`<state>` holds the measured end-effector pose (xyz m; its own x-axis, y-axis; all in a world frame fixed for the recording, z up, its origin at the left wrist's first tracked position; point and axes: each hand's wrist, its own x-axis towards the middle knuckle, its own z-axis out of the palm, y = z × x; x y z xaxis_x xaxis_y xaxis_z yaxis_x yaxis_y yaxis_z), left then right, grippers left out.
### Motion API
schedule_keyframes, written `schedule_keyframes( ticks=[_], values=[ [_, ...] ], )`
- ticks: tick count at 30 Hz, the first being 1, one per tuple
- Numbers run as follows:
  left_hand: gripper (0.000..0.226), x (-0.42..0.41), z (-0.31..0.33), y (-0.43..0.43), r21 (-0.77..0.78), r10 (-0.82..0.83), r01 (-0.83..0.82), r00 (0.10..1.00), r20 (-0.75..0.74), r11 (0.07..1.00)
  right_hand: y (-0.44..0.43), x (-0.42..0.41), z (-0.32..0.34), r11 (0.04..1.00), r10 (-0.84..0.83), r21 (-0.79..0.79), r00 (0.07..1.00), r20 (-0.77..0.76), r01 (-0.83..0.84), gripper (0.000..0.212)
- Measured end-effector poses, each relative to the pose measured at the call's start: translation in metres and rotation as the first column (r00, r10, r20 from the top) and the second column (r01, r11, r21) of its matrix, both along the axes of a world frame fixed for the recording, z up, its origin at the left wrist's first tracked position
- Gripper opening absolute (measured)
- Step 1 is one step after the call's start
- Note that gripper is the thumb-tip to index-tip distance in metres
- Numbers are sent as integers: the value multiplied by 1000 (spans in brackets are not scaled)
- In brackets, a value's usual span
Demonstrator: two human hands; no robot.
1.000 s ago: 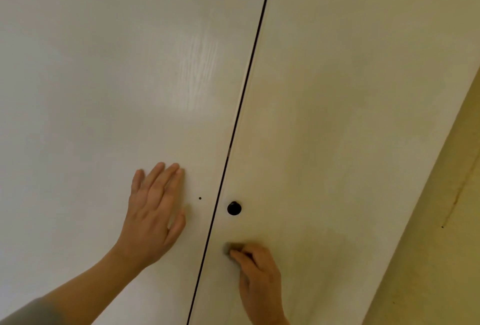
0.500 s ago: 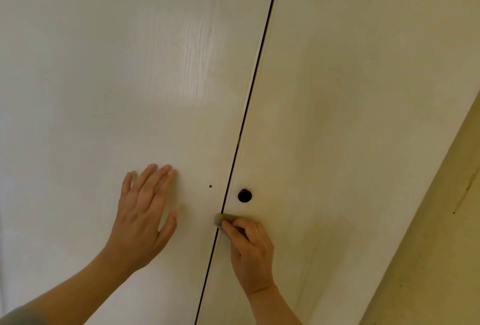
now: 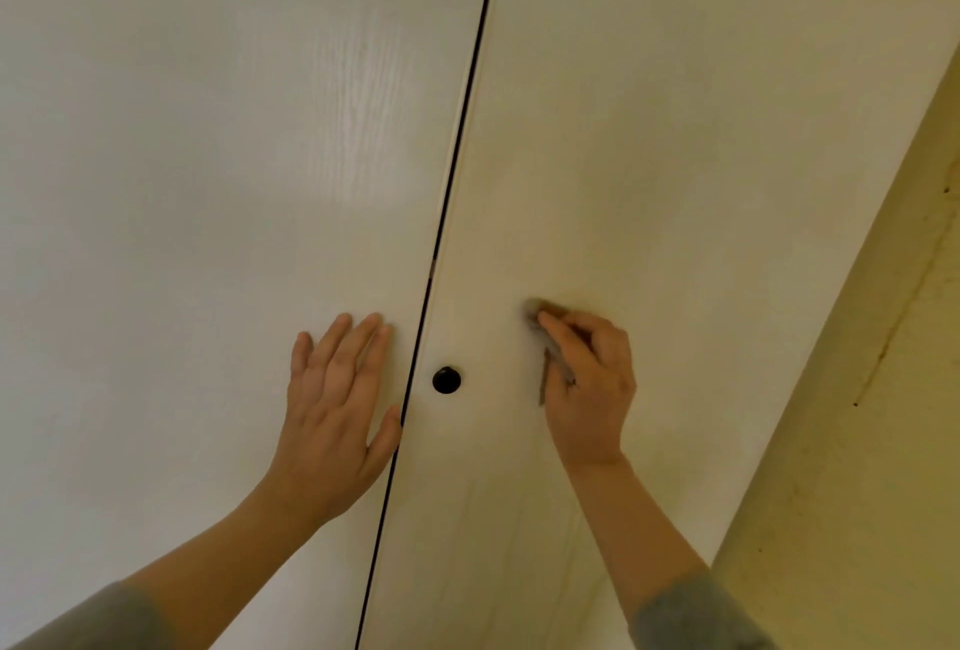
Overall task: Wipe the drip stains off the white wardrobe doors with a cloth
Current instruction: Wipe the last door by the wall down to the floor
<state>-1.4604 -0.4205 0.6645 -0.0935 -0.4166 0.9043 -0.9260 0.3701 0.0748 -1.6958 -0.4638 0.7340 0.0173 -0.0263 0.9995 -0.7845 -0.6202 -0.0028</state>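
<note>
Two white wardrobe doors fill the view: the left door (image 3: 182, 182) and the right door (image 3: 675, 130), split by a dark vertical gap. My left hand (image 3: 332, 405) lies flat on the left door beside the gap, fingers apart, holding nothing. My right hand (image 3: 589, 384) presses a small brownish cloth (image 3: 543, 309) against the right door, up and to the right of a round black knob (image 3: 446, 380). Most of the cloth is hidden under my fingers. Faint drip streaks (image 3: 571, 545) run down the right door below my right hand.
A yellowish wall (image 3: 872, 441) with dark marks and a thin crack line borders the right door's edge on the right. A bright wood-grain glare patch (image 3: 358, 130) shows on the left door.
My right hand has carried the cloth from below the knob, near the gap, up and to the right of the knob. My left hand now sits nearer the gap.
</note>
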Motion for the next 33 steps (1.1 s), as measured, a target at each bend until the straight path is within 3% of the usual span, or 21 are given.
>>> schedule_keyframes(
  ticks=[2, 5, 8, 11, 17, 22, 27, 30, 33],
  values=[
    [65, -7, -3, -5, -10, 38, -38, 999, 3, 999, -2, 0, -39, 998, 56, 34, 998, -26, -55, 27],
    [66, -13, -5, -10, -19, 90, -90, 996, 23, 996, 11, -8, -112, 964, 143, 241, 985, -101, -115, 38],
    [67, -13, -5, -10, -9, 123, -122, 992, 38, 992, 23, -19, -148, 941, 151, 330, 969, -196, -80, 19],
    [67, -14, -5, -9, 4, 139, -139, 989, 45, 990, 32, -25, -113, 948, 135, 308, 980, -146, -84, 27],
    [69, -25, 2, -9, 5, 173, -173, 984, -32, 985, 8, -50, 7, 995, -69, 72, 997, 40, 66, 28],
    [75, -29, -4, -12, 11, 188, -187, 982, -33, 982, -3, -53, -48, 996, -15, 84, 1000, 2, 15, 23],
    [84, -38, -3, -10, 68, 199, -195, 978, -62, 978, 23, -61, -134, 949, 46, 316, 991, -128, -3, 23],
    [87, -47, -3, -4, 77, 150, -145, 986, -67, 986, 32, -69, -118, 933, 66, 357, 995, -69, -37, 25],
    [88, -57, 0, -3, 62, 115, -114, 993, -12, 991, 32, -79, -54, 982, 14, 187, 999, 39, -21, 30]
  ],
)
